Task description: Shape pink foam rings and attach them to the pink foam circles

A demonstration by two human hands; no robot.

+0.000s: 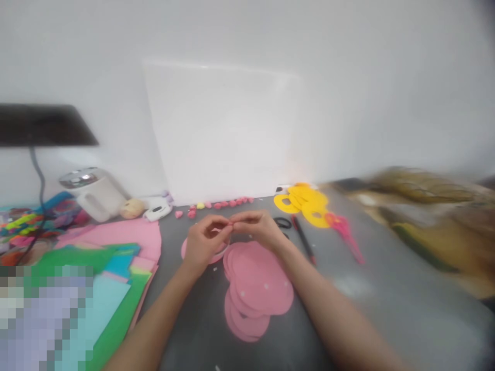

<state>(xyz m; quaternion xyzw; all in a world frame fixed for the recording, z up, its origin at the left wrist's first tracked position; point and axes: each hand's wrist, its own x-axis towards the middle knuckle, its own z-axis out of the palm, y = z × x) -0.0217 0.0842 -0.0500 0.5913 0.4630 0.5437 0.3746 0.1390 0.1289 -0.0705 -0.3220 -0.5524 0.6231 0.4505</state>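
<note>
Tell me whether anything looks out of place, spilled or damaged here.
Mainly stray litter: small white bits lie scattered on the grey table and pink cutouts. The white mug at left looks tilted, though the lens may cause that. A pixelated block hides the lower-left corner. Nothing appears clearly broken.

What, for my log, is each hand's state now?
Left hand: pinched closed; whether holding anything, cannot tell.
Right hand: pinched closed, meeting the left; likewise cannot tell.

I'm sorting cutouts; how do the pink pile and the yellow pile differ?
The pink pile lies nearer; the yellow pile lies farther back. The pink pile's top piece looks broad and solid; the yellow pile shows smaller pieces, some with holes. Both hold overlapping, curved cutouts.
</note>
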